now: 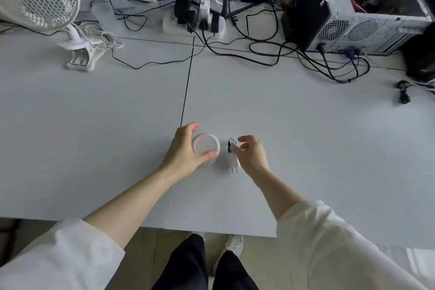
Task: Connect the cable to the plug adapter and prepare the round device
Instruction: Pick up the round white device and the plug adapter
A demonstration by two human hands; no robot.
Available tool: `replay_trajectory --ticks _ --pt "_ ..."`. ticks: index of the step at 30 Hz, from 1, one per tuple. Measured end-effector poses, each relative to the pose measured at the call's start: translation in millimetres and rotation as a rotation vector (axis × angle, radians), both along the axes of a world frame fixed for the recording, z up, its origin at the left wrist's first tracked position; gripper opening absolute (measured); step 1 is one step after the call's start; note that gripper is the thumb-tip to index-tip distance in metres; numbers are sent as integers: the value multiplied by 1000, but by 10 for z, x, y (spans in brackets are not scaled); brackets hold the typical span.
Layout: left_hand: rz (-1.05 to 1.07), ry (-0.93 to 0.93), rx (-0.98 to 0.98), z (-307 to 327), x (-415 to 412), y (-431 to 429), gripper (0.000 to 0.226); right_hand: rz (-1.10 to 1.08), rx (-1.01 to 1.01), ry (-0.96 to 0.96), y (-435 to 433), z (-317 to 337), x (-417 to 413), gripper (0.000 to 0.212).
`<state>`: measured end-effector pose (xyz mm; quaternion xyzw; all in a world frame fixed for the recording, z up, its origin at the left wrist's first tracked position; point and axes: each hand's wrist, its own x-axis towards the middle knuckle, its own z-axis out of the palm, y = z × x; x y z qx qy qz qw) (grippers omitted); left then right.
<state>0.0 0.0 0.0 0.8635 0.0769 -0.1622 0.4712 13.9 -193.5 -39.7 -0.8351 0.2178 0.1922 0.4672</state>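
The left hand [186, 150] cups the round device [205, 147] on the bench [94, 125], fingers curled around its rim. Just beside it lies the plug adapter [233, 162], where the right hand [253, 153] pinches the bundled cable [230, 145]. Connecting seems barely begun; next the cable's plug must be freed and lined up with the adapter's port

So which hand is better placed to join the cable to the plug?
The right hand, probably. Its fingers already touch the small cable bundle on the white plug, while the left hand is wrapped around the round device.
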Motion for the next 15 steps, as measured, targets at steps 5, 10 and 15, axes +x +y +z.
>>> replay_trajectory --ticks 5,10,15 --pt "-114 18 30 -206 -62 8 108 9 -107 48 145 -211 -29 49" --pt "-116 -9 16 -333 -65 25 107 29 -230 75 258 -282 -3 49" --pt "-77 -8 -14 -389 -42 -11 96 114 -308 60 288 -299 -23 42"
